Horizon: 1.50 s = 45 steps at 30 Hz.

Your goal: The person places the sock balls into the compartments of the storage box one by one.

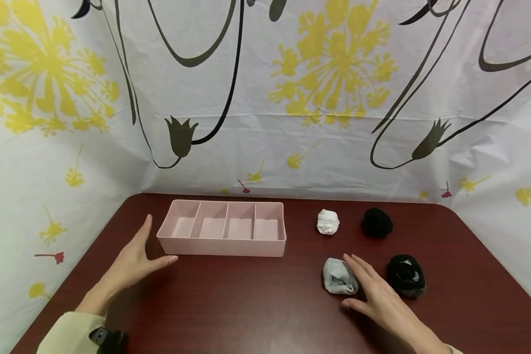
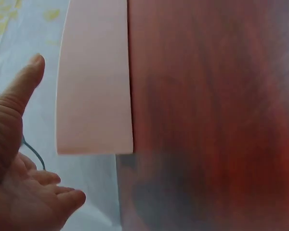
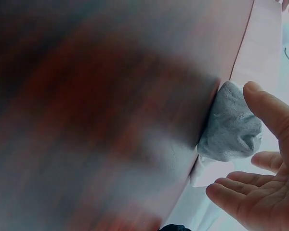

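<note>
My left hand point(image 1: 132, 260) is spread beside the left end of a pink box point(image 1: 221, 247) with a row of compartments. The thumb reaches near the front left corner and the fingers point toward the back. In the left wrist view the box's plain pink wall point(image 2: 94, 82) shows beyond the thumb. My right hand point(image 1: 380, 301), fingers extended and thumb apart, is at the right side of a grey rolled-up sock point(image 1: 338, 276). Its fingertips overlap the sock's edge in the head view. The right wrist view shows the grey sock point(image 3: 231, 125) between thumb and fingers, not gripped.
A white rolled-up sock point(image 1: 328, 221) and a black one point(image 1: 377, 223) lie farther back on the right. A shiny black bundle with some grey point(image 1: 405, 275) sits right of my right hand. The dark red tabletop point(image 1: 239, 305) meets a patterned sheet point(image 1: 256, 162) behind.
</note>
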Available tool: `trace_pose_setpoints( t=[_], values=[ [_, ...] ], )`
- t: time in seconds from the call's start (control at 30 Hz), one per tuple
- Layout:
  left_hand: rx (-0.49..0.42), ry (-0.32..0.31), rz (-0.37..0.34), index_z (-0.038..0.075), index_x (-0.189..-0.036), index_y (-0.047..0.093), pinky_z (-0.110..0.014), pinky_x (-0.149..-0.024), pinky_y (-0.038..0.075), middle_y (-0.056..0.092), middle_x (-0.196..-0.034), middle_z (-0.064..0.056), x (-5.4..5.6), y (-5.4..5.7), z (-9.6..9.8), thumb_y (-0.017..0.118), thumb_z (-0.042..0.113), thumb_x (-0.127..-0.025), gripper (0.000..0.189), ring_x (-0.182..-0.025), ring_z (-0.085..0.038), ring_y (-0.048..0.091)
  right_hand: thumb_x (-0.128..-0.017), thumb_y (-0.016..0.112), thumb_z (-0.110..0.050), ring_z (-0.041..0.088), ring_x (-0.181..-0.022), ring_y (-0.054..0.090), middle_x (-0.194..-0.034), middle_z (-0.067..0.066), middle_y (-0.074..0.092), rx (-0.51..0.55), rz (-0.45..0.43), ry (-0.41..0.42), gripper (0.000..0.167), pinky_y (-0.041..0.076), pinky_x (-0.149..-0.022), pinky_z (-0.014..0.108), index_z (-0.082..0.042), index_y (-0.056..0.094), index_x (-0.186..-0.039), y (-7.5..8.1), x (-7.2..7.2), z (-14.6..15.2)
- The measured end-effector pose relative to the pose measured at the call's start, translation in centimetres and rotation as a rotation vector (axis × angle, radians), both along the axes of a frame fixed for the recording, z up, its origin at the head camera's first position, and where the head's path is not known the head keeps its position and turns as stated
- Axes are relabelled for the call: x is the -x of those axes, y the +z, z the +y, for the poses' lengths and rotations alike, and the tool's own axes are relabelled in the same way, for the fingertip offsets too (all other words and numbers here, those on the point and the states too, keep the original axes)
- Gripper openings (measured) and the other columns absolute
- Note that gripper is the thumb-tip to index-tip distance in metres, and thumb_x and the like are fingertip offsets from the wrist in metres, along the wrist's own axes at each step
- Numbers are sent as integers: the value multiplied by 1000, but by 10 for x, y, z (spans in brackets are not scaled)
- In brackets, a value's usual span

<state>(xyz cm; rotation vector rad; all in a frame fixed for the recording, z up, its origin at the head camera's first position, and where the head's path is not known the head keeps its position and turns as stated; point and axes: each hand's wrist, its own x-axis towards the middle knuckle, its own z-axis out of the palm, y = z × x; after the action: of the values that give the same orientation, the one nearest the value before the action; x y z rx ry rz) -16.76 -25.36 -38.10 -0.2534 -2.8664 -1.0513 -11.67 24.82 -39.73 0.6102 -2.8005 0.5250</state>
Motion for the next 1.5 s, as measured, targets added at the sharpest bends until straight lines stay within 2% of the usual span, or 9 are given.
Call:
trace_pose_setpoints(
  t=[0.27, 0.47, 0.63, 0.67, 0.77, 0.9, 1.0, 1.07, 1.5],
  values=[
    [-73, -80, -127, 2, -149, -7, -64, -103, 20, 4, -154, -26, 38, 0, -21, 76, 34, -77, 115, -138, -47, 11, -63, 86, -22, 24, -110, 57, -134, 16, 48, -7, 56, 35, 92, 50, -76, 34, -10, 40, -142, -4, 5, -1],
    [-140, -186, -166, 1, -149, -7, -67, -102, 16, 2, -153, -29, 57, -8, -34, 77, 24, -76, 114, -138, -49, 7, -64, 86, -21, 24, -110, 57, -136, 17, 46, -15, 22, 62, 93, 51, -77, 33, -10, 38, -143, -5, 7, -2],
    [-191, -262, -218, 6, -150, -10, -67, -103, 13, -2, -155, -25, 68, -5, -37, 76, 18, -76, 114, -139, -47, 2, -64, 86, -18, 24, -109, 58, -134, 16, 48, -11, 10, 82, 91, 51, -78, 31, -9, 39, -142, -6, 8, -3],
    [-198, -276, -225, 6, -150, -11, -66, -103, 15, -2, -155, -25, 70, -4, -37, 76, 18, -76, 114, -139, -48, 3, -63, 86, -18, 24, -108, 58, -133, 15, 49, -11, 23, 89, 91, 51, -77, 31, -8, 40, -141, -6, 8, -3],
    [-224, -320, -236, 3, -149, -11, -40, -106, 32, -1, -154, -26, 76, -4, -37, 75, 15, -76, 114, -137, -49, 9, -62, 87, -15, 21, -104, 59, -130, 11, 51, -20, 52, 99, 89, 51, -77, 30, -6, 43, -139, -7, 9, -3],
    [-206, -351, -247, 2, -149, -11, -34, -102, 35, 0, -154, -26, 80, -4, -38, 75, 16, -76, 113, -136, -48, 13, -61, 86, -13, 17, -101, 59, -125, 9, 54, -31, 77, 106, 85, 51, -75, 29, -4, 46, -135, -7, 10, -3],
    [-173, -349, -246, 3, -150, -9, -61, -102, 25, 0, -154, -26, 80, -4, -39, 75, 18, -74, 114, -135, -45, 14, -62, 85, -11, 14, -99, 59, -121, 6, 55, -32, 75, 114, 81, 51, -74, 28, -4, 48, -133, -7, 12, -3],
    [-166, -348, -247, 4, -150, -8, -67, -99, 21, 0, -154, -26, 80, -6, -39, 75, 18, -74, 114, -133, -45, 15, -63, 85, -10, 13, -98, 58, -119, 4, 56, -31, 76, 117, 77, 51, -74, 27, -5, 50, -131, -7, 12, -3],
    [-173, -356, -233, 11, -151, -9, -71, -95, 23, -1, -153, -27, 83, -12, -36, 74, 20, -73, 114, -130, -47, 16, -64, 85, -11, 3, -88, 55, -106, -4, 59, 55, 215, 88, 63, 48, -71, 24, -9, 58, -121, -8, 23, -6]
  ],
)
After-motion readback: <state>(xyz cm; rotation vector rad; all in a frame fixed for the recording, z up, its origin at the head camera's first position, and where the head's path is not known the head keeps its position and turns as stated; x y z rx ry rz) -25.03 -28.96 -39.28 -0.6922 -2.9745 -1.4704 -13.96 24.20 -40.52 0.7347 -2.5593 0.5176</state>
